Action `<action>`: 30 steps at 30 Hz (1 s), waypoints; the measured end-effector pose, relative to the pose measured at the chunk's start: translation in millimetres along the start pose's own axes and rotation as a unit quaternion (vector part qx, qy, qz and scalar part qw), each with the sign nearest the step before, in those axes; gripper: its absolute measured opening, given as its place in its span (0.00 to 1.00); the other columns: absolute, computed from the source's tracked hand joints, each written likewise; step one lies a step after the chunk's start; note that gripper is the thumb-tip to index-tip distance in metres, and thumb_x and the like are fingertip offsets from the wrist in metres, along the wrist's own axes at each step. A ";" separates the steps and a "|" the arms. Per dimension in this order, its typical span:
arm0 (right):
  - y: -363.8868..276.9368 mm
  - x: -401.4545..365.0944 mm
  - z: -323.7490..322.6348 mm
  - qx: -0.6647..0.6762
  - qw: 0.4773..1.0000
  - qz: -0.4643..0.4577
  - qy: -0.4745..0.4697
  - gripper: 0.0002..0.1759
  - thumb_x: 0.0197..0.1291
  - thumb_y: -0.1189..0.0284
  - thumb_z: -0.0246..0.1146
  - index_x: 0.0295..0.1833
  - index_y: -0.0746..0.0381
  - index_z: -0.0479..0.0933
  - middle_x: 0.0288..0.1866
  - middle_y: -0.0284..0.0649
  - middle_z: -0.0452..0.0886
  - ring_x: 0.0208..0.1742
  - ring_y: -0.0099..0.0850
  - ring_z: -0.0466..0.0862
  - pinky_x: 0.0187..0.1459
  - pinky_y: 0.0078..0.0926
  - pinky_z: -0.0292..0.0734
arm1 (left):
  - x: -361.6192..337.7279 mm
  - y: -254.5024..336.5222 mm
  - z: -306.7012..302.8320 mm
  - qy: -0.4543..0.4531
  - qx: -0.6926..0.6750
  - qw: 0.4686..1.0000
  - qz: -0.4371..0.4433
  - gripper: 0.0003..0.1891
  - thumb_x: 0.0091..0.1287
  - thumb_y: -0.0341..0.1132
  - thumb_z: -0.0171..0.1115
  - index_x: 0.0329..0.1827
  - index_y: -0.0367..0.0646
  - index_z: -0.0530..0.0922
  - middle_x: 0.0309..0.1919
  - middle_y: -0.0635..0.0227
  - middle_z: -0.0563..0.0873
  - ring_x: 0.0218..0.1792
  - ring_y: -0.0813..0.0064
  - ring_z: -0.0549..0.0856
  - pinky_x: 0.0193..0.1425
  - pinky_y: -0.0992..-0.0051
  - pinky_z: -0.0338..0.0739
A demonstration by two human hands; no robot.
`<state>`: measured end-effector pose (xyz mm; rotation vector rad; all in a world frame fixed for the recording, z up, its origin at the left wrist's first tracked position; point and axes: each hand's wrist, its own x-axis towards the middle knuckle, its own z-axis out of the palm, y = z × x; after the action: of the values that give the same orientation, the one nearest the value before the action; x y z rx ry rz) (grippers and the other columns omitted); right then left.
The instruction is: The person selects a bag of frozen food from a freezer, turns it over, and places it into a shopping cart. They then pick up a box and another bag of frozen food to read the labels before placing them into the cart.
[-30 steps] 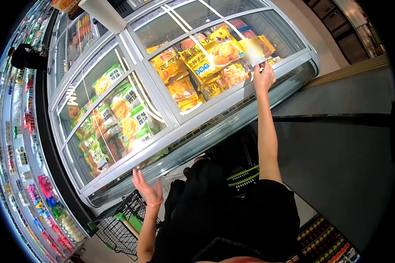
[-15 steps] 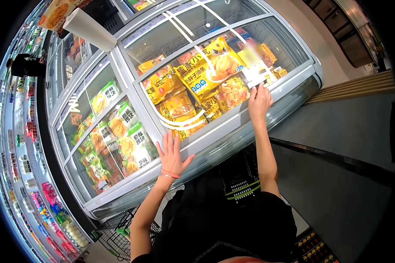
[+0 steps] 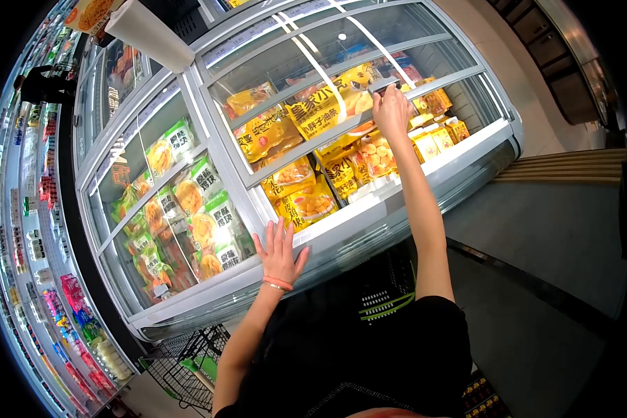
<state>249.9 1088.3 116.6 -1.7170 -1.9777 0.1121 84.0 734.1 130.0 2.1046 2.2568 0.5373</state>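
Observation:
My right hand is closed on the dark handle of the freezer's sliding glass lid, which stands partly slid back. Below the lid's lower edge the near strip of the freezer is uncovered, showing yellow frozen food bags and small yellow boxes. A large yellow bag lies under the glass. With fingers spread, my left hand rests on the white freezer rim, holding nothing. An orange band circles that wrist.
Green and white bags fill the closed compartment at left. A wire cart stands below. Stocked shelves line the far left, where a person in black stands. A white roll-shaped object is above the freezer.
My right hand has pushed the glass lid up and away, uncovering the near part of the compartment. My left hand remains on the rim, and the view has shifted slightly.

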 end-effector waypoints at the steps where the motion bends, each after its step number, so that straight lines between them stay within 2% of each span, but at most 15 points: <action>1: -4.5 9.3 4.4 0.007 1.000 0.004 -0.016 0.28 0.58 0.63 0.56 0.57 0.74 0.66 0.47 0.52 0.75 0.50 0.44 0.74 0.51 0.46 0.61 | 0.4 0.3 -0.7 -0.003 0.007 1.000 -0.003 0.33 0.56 0.45 0.61 0.62 0.38 0.64 0.64 0.55 0.65 0.68 0.53 0.59 0.69 0.47 0.38; 4: -19.2 35.4 15.9 0.027 0.998 0.026 -0.050 0.30 0.57 0.63 0.56 0.58 0.75 0.64 0.50 0.53 0.74 0.53 0.46 0.73 0.53 0.49 0.61 | 0.6 0.6 -1.3 -0.010 0.014 1.000 -0.002 0.32 0.58 0.46 0.60 0.62 0.37 0.65 0.64 0.55 0.66 0.67 0.54 0.60 0.69 0.48 0.39; 13: -50.6 105.1 47.0 0.064 0.988 0.061 -0.129 0.31 0.55 0.61 0.57 0.55 0.76 0.65 0.54 0.55 0.73 0.58 0.46 0.71 0.57 0.49 0.60 | 5.3 1.8 -2.0 -0.023 0.012 1.000 -0.012 0.30 0.56 0.46 0.61 0.59 0.38 0.69 0.63 0.55 0.67 0.67 0.55 0.61 0.70 0.49 0.39; 17: -61.3 120.6 57.0 0.059 0.990 0.045 -0.122 0.31 0.54 0.60 0.57 0.54 0.76 0.66 0.55 0.56 0.72 0.59 0.47 0.70 0.57 0.50 0.60 | 4.3 0.6 -1.9 -0.032 0.012 0.999 -0.018 0.29 0.56 0.46 0.61 0.58 0.39 0.70 0.63 0.56 0.67 0.67 0.56 0.61 0.70 0.50 0.40; 18: -61.7 123.3 58.2 0.070 0.990 0.040 -0.119 0.31 0.54 0.60 0.57 0.54 0.77 0.66 0.55 0.56 0.72 0.59 0.48 0.70 0.57 0.51 0.59 | 3.4 0.3 -1.6 -0.031 0.013 0.999 -0.019 0.29 0.56 0.46 0.62 0.58 0.40 0.70 0.63 0.56 0.67 0.67 0.56 0.61 0.70 0.50 0.40; 19: -56.5 126.9 69.0 0.069 0.993 0.042 -0.089 0.30 0.54 0.60 0.56 0.54 0.73 0.69 0.52 0.53 0.75 0.56 0.46 0.73 0.55 0.48 0.62 | 2.8 0.0 -1.3 -0.030 0.014 0.999 -0.019 0.29 0.56 0.46 0.62 0.58 0.40 0.70 0.63 0.56 0.68 0.67 0.56 0.61 0.70 0.50 0.41; 21: -41.7 129.4 63.0 0.153 0.982 0.047 -0.102 0.23 0.56 0.61 0.55 0.49 0.68 0.73 0.48 0.49 0.78 0.51 0.44 0.77 0.52 0.44 0.66 | 4.0 -0.2 -1.4 -0.025 0.012 0.999 -0.021 0.29 0.56 0.46 0.62 0.58 0.41 0.70 0.62 0.57 0.68 0.66 0.57 0.62 0.69 0.50 0.42; 22: -28.7 124.8 71.0 0.209 0.976 0.034 0.055 0.19 0.57 0.62 0.54 0.46 0.66 0.75 0.46 0.48 0.78 0.48 0.44 0.78 0.50 0.43 0.68 | 3.9 1.0 -1.5 -0.020 0.008 0.999 -0.025 0.29 0.56 0.46 0.62 0.58 0.41 0.70 0.62 0.57 0.68 0.66 0.57 0.62 0.69 0.50 0.42; 23: -15.4 119.8 79.7 0.262 0.942 0.021 0.209 0.16 0.58 0.63 0.53 0.42 0.64 0.76 0.44 0.47 0.79 0.45 0.44 0.79 0.48 0.42 0.69 | 4.1 1.2 -1.4 -0.015 0.004 0.999 -0.030 0.29 0.55 0.47 0.62 0.58 0.41 0.70 0.62 0.57 0.68 0.66 0.57 0.63 0.69 0.50 0.43; 24: -8.2 116.1 74.6 0.303 0.908 0.078 0.279 0.15 0.58 0.64 0.52 0.41 0.64 0.76 0.44 0.48 0.79 0.44 0.44 0.79 0.47 0.42 0.70 | 3.8 -0.1 -0.9 -0.012 -0.010 1.000 -0.021 0.32 0.53 0.44 0.64 0.60 0.40 0.66 0.62 0.55 0.67 0.66 0.54 0.61 0.70 0.50 0.40; 25: 1.6 114.9 70.2 0.339 0.865 0.137 0.344 0.14 0.59 0.64 0.51 0.39 0.64 0.76 0.44 0.48 0.79 0.43 0.45 0.79 0.46 0.41 0.70 | 3.6 -1.5 -0.8 -0.009 -0.005 1.000 -0.024 0.31 0.54 0.45 0.63 0.59 0.40 0.68 0.62 0.56 0.68 0.66 0.55 0.62 0.69 0.50 0.41; 26: 32.4 123.6 89.4 0.384 0.829 0.230 0.336 0.15 0.59 0.64 0.51 0.40 0.63 0.76 0.44 0.47 0.79 0.43 0.45 0.79 0.46 0.41 0.70 | 3.2 -2.2 -0.6 -0.009 -0.001 1.000 -0.025 0.30 0.54 0.46 0.63 0.58 0.41 0.70 0.62 0.57 0.68 0.66 0.56 0.63 0.69 0.50 0.42; 28: 59.5 121.2 104.2 0.356 0.822 0.353 0.272 0.16 0.58 0.64 0.50 0.41 0.63 0.76 0.45 0.48 0.79 0.43 0.46 0.79 0.47 0.41 0.70 | 2.9 -1.8 -0.6 -0.015 0.001 0.999 -0.029 0.29 0.55 0.47 0.62 0.57 0.42 0.71 0.62 0.58 0.69 0.66 0.57 0.63 0.69 0.50 0.44; 29: 63.6 109.8 98.7 0.287 0.852 0.382 0.216 0.16 0.58 0.64 0.50 0.42 0.63 0.76 0.47 0.48 0.79 0.43 0.46 0.79 0.47 0.41 0.70 | 2.4 -1.8 -1.5 -0.022 0.002 0.999 -0.032 0.29 0.55 0.47 0.62 0.57 0.42 0.71 0.62 0.58 0.69 0.66 0.58 0.63 0.69 0.50 0.44; 30: 72.1 104.9 104.0 0.220 0.886 0.397 0.093 0.17 0.57 0.63 0.51 0.46 0.62 0.76 0.51 0.49 0.78 0.48 0.44 0.79 0.51 0.39 0.70 | 3.4 -2.4 -2.0 -0.025 0.005 0.999 -0.034 0.29 0.55 0.47 0.62 0.57 0.42 0.72 0.62 0.59 0.70 0.66 0.58 0.63 0.69 0.50 0.44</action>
<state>263.5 1228.9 32.7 -2.0012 -0.9070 0.6026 80.9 736.7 132.0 2.0119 2.2984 0.4661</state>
